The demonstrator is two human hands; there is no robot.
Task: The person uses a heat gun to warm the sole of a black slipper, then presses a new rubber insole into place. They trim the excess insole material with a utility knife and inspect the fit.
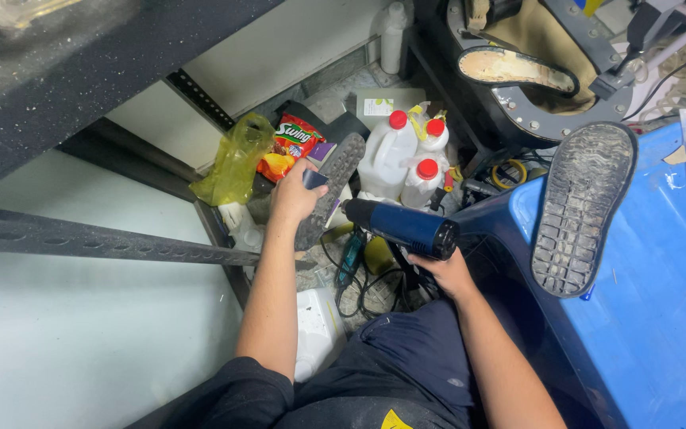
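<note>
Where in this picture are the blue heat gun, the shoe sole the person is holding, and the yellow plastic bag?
blue heat gun (406, 228), head view, on the middle of its barrel.
shoe sole (333, 181), head view, on its grey tread.
yellow plastic bag (234, 161), head view, on its crumpled middle.

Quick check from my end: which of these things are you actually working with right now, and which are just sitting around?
In use:
- left hand holding a grey shoe sole
- right hand holding a blue heat gun, nozzle toward that sole

Lying about:
- second sole on the blue table
- red-capped white bottles
- snack bag
- yellow plastic bag
</note>
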